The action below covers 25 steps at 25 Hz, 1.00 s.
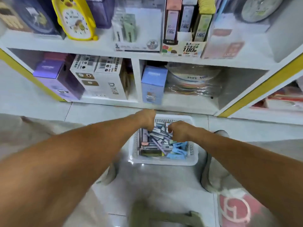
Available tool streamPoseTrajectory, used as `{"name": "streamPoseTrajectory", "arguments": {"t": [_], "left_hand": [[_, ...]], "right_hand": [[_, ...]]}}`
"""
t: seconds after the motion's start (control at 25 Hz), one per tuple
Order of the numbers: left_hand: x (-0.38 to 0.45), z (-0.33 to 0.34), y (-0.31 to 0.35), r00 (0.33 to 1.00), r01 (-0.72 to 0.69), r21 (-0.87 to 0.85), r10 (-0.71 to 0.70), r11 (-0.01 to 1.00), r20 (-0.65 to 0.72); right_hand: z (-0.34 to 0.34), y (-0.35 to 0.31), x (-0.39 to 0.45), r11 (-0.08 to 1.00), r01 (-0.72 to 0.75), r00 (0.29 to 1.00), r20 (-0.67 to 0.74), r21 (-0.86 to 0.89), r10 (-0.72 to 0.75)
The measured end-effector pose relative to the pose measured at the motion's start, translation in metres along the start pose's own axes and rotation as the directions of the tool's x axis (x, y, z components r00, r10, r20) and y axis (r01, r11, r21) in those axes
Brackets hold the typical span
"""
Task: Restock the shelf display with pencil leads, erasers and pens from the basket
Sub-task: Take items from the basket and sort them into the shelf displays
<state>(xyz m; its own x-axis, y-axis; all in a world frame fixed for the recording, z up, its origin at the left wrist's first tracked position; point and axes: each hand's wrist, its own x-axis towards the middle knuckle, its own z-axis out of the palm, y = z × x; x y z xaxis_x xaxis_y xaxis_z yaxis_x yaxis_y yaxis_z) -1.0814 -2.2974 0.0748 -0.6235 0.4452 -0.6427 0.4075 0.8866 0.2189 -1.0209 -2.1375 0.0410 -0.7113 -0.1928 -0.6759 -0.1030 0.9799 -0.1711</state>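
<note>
Forearms reach from the near edge down to a white basket (pixel 164 161) on the tiled floor (pixel 164 185). Left hand (pixel 147 119): fingers curled into the basket's far left corner; contents of grip not visible. Right hand (pixel 178 131): fingers curled among pens and leads (pixel 157 136); grip unclear. Blue erasers (pixel 178 149): just beneath the right hand. Shelf display (pixel 164 58): beyond the basket.

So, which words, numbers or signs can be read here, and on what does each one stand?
"2B": round sticker on the clear display box.
"100": front of the open display carton.
"DIY": side of the white carton.
Numerals 1 to 12: dial of the yellow clock.
Barcode labels, blue packs in the basket: too blurred to read.
</note>
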Motion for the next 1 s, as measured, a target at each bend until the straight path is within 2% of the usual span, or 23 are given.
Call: {"name": "streamPoseTrajectory", "arguments": {"t": [0.08, 0.16, 0.28, 0.4, 0.6, 0.68, 0.76, 0.92, 1.0], "left_hand": [[0.015, 0.037, -0.009, 0.999, 0.026, 0.001, -0.026, 1.000, 0.031], [0.029, 0.070, -0.019, 0.999, 0.041, -0.006, -0.041, 0.999, 0.000], [0.044, 0.101, -0.025, 0.987, 0.160, -0.071, -0.162, 0.985, -0.024], [0.057, 0.114, -0.020, 0.968, 0.238, -0.122, -0.245, 0.964, -0.051], [0.063, 0.129, -0.009, 0.930, 0.290, -0.276, -0.339, 0.916, -0.146], [0.059, 0.139, -0.005, 0.938, 0.263, -0.327, -0.320, 0.908, -0.133], [0.053, 0.148, -0.007, 0.950, 0.206, -0.347, -0.272, 0.915, -0.153], [0.048, 0.155, -0.018, 0.945, 0.009, -0.072, -0.033, 0.997, -0.326], [0.051, 0.152, -0.016, 0.930, -0.046, 0.000, 0.043, 0.999, -0.366]], "right_hand": [[0.034, 0.015, 0.015, 0.993, -0.081, 0.997, -0.008, 0.085, 0.082], [0.057, 0.030, 0.023, 0.974, -0.162, 0.979, -0.100, 0.158, 0.179], [0.079, 0.045, 0.031, 0.958, -0.245, 0.943, -0.195, 0.149, 0.271], [0.094, 0.044, 0.036, 0.953, -0.285, 0.937, -0.180, 0.100, 0.299], [0.107, 0.037, 0.040, 0.947, -0.294, 0.896, -0.309, 0.127, 0.320], [0.110, 0.033, 0.042, 0.952, -0.298, 0.893, -0.331, 0.071, 0.304], [0.111, 0.030, 0.043, 0.955, -0.284, 0.888, -0.353, 0.087, 0.296], [0.109, 0.027, 0.041, 0.927, -0.126, 0.878, -0.396, 0.353, 0.270], [0.107, 0.030, 0.045, 0.889, -0.115, 0.857, -0.408, 0.443, 0.314]]}}
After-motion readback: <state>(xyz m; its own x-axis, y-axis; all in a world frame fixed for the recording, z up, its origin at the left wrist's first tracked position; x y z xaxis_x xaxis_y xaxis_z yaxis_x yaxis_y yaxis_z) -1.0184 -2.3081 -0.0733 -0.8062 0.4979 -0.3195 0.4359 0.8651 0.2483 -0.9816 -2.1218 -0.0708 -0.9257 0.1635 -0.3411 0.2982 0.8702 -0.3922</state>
